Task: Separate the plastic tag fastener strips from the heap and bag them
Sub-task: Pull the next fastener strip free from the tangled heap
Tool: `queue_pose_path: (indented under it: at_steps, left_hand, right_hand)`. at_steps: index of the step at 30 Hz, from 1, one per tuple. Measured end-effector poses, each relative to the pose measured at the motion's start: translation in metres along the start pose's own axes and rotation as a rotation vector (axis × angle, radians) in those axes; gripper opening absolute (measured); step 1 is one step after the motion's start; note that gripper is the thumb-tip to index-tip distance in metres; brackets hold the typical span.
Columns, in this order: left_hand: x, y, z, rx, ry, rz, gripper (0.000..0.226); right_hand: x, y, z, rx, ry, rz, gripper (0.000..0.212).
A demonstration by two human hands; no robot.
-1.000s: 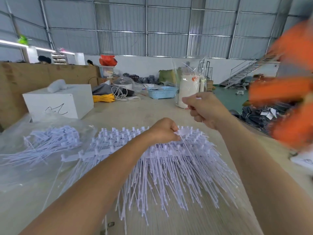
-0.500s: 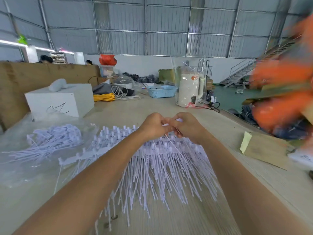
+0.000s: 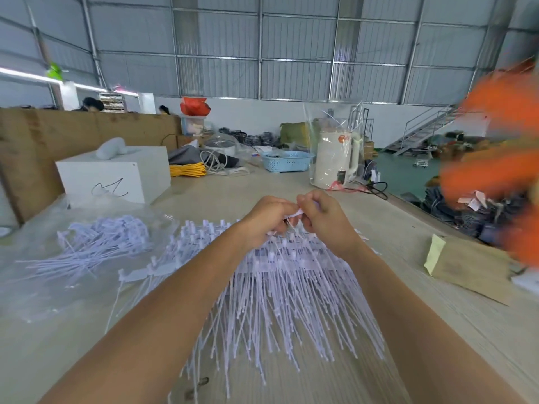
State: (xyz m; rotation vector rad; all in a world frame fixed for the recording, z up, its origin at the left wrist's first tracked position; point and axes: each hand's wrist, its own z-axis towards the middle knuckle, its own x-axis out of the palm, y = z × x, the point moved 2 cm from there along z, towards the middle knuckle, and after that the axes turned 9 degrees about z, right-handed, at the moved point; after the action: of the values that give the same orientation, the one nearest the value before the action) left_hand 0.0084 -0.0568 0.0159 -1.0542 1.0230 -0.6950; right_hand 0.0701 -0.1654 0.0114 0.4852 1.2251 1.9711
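Our right hand [image 3: 323, 220] came back to meet our left hand [image 3: 267, 220]; both now pinch one white fastener strip [image 3: 297, 212] above the heap [image 3: 277, 281], ready to pull it free.

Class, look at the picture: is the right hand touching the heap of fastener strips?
Touching. The head view shows the right hand pinching a white strip end that rises from the heap.

No text can be read; the white box [image 3: 116, 176] bears only a black scribble.
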Motion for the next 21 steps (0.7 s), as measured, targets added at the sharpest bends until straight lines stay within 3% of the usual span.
queue_pose_path:
  at_steps: [8,17,21]
  left_hand:
    - [0.004,0.012,-0.001,-0.214,0.226,-0.406,0.031]
    - [0.012,0.008,0.003,-0.207,0.184,-0.421,0.033]
    - [0.012,0.008,0.005,-0.134,0.102,-0.382,0.033]
  right_hand:
    - [0.011,-0.012,-0.003,-0.080,-0.036,0.166,0.023]
    - [0.008,-0.017,0.003,-0.024,-0.059,0.264,0.031]
    - [0.005,-0.019,0.008,0.042,-0.082,0.447,0.038]
